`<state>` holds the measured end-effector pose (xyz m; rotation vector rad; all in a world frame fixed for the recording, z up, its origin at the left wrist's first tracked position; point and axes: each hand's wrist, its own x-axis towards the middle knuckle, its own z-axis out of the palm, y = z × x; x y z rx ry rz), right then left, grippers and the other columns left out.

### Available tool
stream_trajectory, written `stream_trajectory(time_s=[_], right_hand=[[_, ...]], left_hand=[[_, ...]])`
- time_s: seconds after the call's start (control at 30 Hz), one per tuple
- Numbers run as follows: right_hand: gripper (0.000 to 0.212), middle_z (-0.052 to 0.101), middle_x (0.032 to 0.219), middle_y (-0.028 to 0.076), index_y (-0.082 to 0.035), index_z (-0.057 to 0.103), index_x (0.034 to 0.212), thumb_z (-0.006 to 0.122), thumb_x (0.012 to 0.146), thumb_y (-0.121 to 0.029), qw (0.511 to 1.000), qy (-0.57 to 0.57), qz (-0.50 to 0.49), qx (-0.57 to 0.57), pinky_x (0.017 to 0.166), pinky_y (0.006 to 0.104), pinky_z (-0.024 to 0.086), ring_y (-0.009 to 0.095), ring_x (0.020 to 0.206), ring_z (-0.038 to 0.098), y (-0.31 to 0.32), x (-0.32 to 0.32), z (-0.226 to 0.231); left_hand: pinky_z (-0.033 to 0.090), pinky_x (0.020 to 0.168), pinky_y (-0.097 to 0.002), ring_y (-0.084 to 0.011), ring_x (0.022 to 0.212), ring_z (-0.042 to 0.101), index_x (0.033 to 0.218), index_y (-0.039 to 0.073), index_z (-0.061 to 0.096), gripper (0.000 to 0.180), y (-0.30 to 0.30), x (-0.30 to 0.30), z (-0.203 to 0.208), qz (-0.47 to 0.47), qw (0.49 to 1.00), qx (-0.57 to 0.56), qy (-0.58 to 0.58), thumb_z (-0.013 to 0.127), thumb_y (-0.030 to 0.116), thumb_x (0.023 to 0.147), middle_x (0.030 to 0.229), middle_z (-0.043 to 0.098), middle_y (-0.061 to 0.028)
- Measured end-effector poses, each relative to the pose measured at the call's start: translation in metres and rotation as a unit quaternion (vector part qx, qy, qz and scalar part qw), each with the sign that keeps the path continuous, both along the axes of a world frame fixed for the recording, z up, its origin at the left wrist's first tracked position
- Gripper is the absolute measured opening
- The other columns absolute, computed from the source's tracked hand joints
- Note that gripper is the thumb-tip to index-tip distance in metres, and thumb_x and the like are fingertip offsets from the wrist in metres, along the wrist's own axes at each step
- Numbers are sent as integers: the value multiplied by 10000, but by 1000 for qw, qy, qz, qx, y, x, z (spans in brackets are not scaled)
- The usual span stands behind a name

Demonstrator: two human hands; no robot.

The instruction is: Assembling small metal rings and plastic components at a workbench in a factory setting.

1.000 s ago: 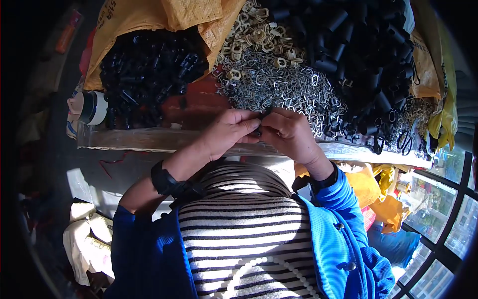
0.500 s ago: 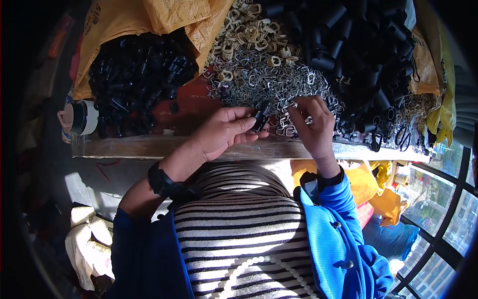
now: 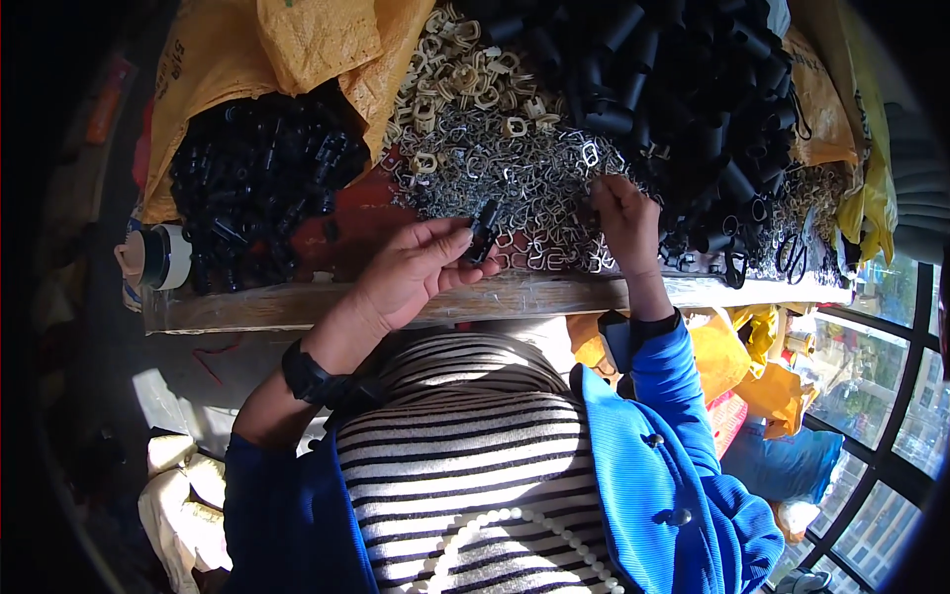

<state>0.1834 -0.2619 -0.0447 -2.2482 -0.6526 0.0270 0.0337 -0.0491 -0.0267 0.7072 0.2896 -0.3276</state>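
My left hand [image 3: 408, 265] is closed around a small black plastic part [image 3: 483, 234], pinched between thumb and fingers above the table's near edge. To its right, my right hand [image 3: 631, 226] is over the right side of a heap of small silver metal clips [image 3: 534, 193]. Its fingers are curled and pressed together, and anything between the fingertips is too small or hidden to make out. Loose metal clips lie between the two hands. Several cream plastic buckles [image 3: 457, 84] are piled behind the metal ones.
At the left, an orange woven sack [image 3: 223, 59] spills small black parts [image 3: 262, 178]. Black tubes [image 3: 633, 89] are heaped at the back right. A cup with a dark band and pale lid [image 3: 170, 257] stands by the left corner. The wooden table edge [image 3: 247, 300] runs in front of me.
My right hand has moved right and slightly away over the metal clips, widening the gap from my left hand. The left hand keeps the black part. The whole view has shifted slightly.
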Motion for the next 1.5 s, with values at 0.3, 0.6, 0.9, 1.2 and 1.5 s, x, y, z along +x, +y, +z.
stream_trajectory(time_s=[0.3,0.6,0.9,1.2,1.5], right_hand=[[187,516,632,11,2,559,807,448,854,-141,859,375,-8,347,417,162,265,42,465,345,4,-7,16],[197,466,559,-5,-11,554,758,481,839,-176,801,483,65,347,410,163,262,41,457,341,13,-23,22],[219,458,543,-38,-25,563,727,513,826,-215,877,404,180,187,426,169,299,22,490,388,25,-28,35],[200,491,600,-33,-26,525,721,508,830,-193,884,349,159,268,451,150,339,11,544,438,33,-30,21],[95,434,649,-45,-30,477,799,468,844,-113,895,342,134,253,489,146,296,17,548,359,41,-46,33]], left_hand=[[479,697,-253,-193,837,564,1054,4,475,251,-6,19,1,1,1000,17,-8,429,148,855,976,549,-131],[437,799,-295,-190,924,530,1062,21,478,246,-19,40,9,9,999,-12,-47,430,139,852,996,542,-124],[412,845,-339,-191,947,521,1066,12,480,255,-14,40,5,0,995,-46,-94,452,129,841,1007,541,-113],[400,864,-351,-185,950,520,1054,9,493,247,-11,37,1,0,996,9,-93,467,114,832,1015,542,-94],[419,842,-325,-186,928,531,1043,19,499,237,-15,27,1,69,994,26,-85,476,122,831,1003,549,-88]])
